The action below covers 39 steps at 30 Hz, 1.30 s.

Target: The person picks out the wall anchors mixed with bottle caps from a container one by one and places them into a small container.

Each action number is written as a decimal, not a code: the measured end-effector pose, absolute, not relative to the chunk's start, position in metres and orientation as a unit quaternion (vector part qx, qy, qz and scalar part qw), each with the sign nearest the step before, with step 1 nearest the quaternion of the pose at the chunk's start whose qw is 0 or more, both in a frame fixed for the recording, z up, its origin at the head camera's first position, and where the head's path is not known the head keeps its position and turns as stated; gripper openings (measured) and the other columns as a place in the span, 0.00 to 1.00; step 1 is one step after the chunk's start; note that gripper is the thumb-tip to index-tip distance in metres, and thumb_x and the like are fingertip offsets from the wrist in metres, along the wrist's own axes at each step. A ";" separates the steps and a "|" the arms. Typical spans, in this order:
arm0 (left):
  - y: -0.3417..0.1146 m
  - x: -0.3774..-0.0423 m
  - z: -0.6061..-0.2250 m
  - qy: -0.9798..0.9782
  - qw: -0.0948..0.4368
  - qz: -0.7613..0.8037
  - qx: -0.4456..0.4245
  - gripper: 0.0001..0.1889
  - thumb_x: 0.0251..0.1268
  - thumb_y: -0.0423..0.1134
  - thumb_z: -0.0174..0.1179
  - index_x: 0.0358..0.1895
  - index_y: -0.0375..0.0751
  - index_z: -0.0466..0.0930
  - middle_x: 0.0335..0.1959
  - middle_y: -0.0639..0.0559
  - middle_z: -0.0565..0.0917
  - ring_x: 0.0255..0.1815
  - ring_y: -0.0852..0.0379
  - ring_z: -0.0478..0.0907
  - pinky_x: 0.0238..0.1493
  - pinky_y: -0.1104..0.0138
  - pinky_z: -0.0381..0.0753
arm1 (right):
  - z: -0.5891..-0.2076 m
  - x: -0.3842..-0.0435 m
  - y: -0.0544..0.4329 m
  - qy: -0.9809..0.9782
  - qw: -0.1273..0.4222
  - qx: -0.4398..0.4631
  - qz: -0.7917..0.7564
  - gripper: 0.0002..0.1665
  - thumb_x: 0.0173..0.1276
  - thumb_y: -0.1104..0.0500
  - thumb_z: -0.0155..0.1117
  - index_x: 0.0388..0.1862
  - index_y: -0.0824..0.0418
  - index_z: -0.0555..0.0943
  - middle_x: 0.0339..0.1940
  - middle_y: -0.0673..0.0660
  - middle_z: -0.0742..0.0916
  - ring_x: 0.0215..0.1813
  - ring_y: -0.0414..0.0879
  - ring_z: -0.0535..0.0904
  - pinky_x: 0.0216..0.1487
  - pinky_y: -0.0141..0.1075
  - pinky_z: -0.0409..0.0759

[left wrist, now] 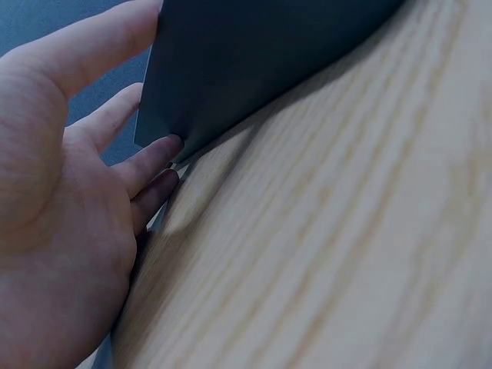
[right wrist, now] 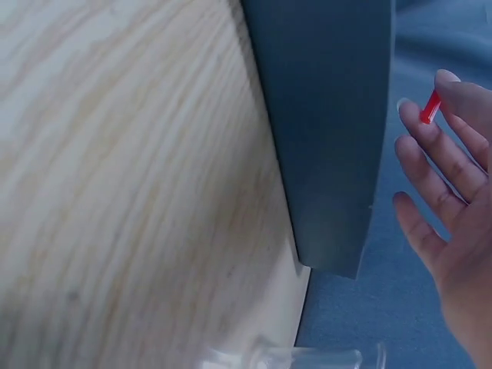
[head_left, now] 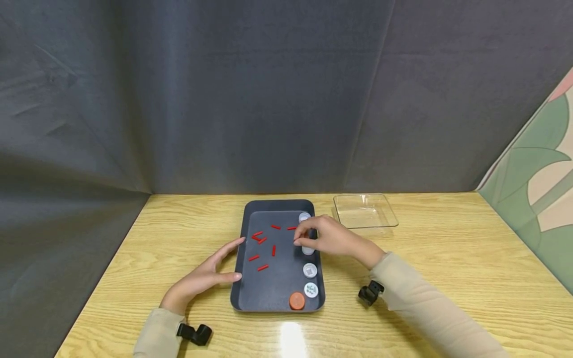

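A dark grey tray (head_left: 286, 278) lies on the table. Several small red sticks (head_left: 262, 267) are scattered over its left and middle part. Down its right side runs a row of bottle caps: white ones such as a plain cap (head_left: 310, 270) and one with green print (head_left: 311, 290), with an orange cap (head_left: 297, 301) nearest me. My right hand (head_left: 333, 238) is over the right side, partly covering a white cap; between thumb and finger it pinches a red stick (right wrist: 430, 109). My left hand (head_left: 201, 278) touches the tray's left edge with extended fingers.
Behind and right of the tray stands a clear plastic box (head_left: 366, 211). A grey curtain (head_left: 268, 99) closes off the back and left of the wooden table (head_left: 429, 268). A patterned cloth (head_left: 546, 189) hangs at the right.
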State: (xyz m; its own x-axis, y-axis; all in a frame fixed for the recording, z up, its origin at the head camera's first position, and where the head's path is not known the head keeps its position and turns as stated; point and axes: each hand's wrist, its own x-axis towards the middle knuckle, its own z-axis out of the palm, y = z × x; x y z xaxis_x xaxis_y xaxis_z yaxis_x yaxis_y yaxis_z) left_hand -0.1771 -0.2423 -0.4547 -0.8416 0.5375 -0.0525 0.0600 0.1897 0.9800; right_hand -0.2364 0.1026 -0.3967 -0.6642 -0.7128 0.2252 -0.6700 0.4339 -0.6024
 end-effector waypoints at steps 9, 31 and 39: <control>-0.242 -0.177 -0.455 0.744 0.198 0.608 0.194 0.43 0.64 0.37 0.67 0.79 0.55 0.53 0.80 0.49 0.48 0.79 0.46 0.38 0.72 0.37 0.35 | -0.391 -0.232 0.117 0.846 0.011 -0.385 -0.368 0.02 0.67 0.56 0.70 0.36 0.53 0.86 0.31 0.39 0.84 0.35 0.36 0.78 0.40 0.42 0.80; -0.238 -0.176 -0.456 0.744 0.201 0.609 0.187 0.44 0.63 0.37 0.68 0.79 0.55 0.53 0.80 0.51 0.49 0.79 0.46 0.39 0.72 0.38 0.36 | -0.375 -0.238 0.173 0.889 -0.054 -0.323 -0.319 0.02 0.67 0.58 0.70 0.38 0.53 0.86 0.32 0.40 0.85 0.36 0.36 0.79 0.41 0.42 0.79; -0.241 -0.176 -0.455 0.746 0.195 0.608 0.189 0.44 0.63 0.37 0.68 0.79 0.55 0.53 0.80 0.51 0.49 0.79 0.47 0.38 0.72 0.38 0.36 | -0.377 -0.244 0.186 0.899 -0.070 -0.310 -0.302 0.02 0.67 0.59 0.70 0.37 0.56 0.86 0.32 0.42 0.85 0.36 0.39 0.79 0.38 0.43 0.79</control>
